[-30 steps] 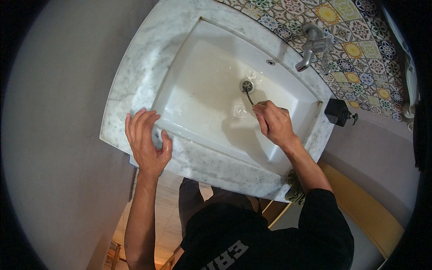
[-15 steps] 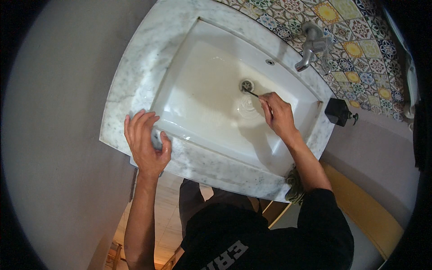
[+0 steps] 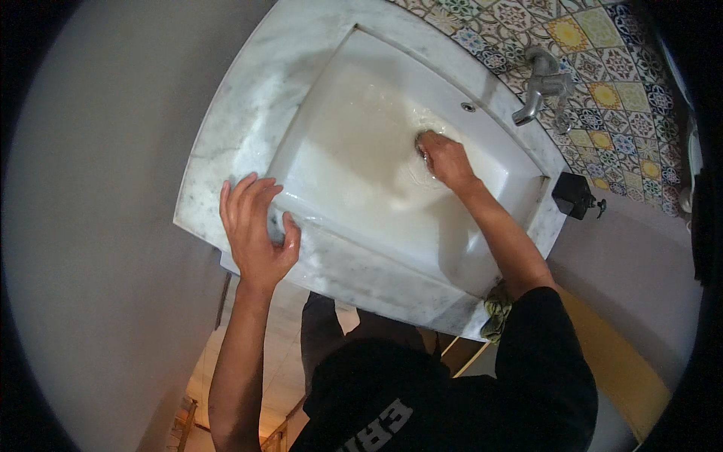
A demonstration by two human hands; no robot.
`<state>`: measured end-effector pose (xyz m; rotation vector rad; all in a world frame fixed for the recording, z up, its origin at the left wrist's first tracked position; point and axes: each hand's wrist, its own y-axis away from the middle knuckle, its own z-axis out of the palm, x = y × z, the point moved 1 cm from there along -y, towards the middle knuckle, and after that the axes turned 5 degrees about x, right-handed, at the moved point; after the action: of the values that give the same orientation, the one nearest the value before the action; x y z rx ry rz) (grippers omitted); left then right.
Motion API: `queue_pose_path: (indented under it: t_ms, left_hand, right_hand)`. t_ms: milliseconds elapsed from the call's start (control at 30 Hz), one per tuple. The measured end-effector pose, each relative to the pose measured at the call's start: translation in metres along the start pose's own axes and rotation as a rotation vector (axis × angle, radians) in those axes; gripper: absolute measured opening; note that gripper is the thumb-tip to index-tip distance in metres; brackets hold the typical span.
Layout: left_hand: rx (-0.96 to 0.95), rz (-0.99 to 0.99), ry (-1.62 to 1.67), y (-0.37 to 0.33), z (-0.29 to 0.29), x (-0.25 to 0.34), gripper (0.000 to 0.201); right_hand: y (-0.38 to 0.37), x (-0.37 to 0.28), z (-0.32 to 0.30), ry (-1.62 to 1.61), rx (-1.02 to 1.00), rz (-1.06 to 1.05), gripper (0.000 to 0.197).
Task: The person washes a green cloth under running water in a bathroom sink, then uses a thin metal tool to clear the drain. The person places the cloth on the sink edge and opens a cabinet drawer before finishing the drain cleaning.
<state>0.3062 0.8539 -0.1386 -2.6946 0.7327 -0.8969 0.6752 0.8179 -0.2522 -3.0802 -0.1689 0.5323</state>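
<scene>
A white sink [image 3: 301, 154] set in a marble counter holds cloudy water. My right hand [image 3: 446, 160] reaches into it over the drain, with its fingers curled down and wet at the tips. Those fingers hide the drain and whatever they grip. Ripples ring the hand. On the left front corner of the marble counter [image 3: 354, 260] rests my left hand [image 3: 256, 230], its fingers spread and nothing in them.
A metal faucet [image 3: 538, 94] juts from the patterned tile wall [image 3: 602, 94] at the back right. A black soap dispenser [image 3: 572, 194] stands at the counter's right corner. A dark green cloth [image 3: 495, 313] hangs over the front right edge, near my right forearm.
My right hand has moved lower and farther in, onto the drain. The thin dark stick it held in the drain no longer shows. The left hand stays on the counter.
</scene>
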Motion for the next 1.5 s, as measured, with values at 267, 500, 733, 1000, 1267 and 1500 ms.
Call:
queue_pose_path:
  t_ms: [267,500,733,1000,1267,1500]
  left_hand:
    - [0.024,-0.016,0.023,0.001,-0.002,-0.001,0.039]
    - [0.003,-0.035,0.047,0.001,-0.003,0.0,0.04]
    - [0.025,-0.034,0.049,0.004,-0.002,-0.003,0.042]
    - [0.003,-0.016,0.01,0.003,-0.003,0.0,0.041]
    - [-0.004,0.01,-0.018,0.002,0.001,0.002,0.04]
    - [-0.017,0.028,-0.05,0.002,0.002,0.0,0.042]
  right_hand:
    - [-0.008,-0.003,-0.003,0.099,-0.108,0.011,0.014]
    - [-0.003,-0.006,-0.008,0.082,-0.039,0.01,0.02]
    - [0.044,-0.056,-0.082,-0.071,0.256,0.092,0.003]
    - [0.062,-0.096,-0.171,-0.038,0.331,0.173,0.007]
    - [0.084,-0.077,-0.133,-0.008,0.295,0.14,0.006]
    - [0.073,-0.072,-0.126,-0.055,0.298,0.153,0.005]
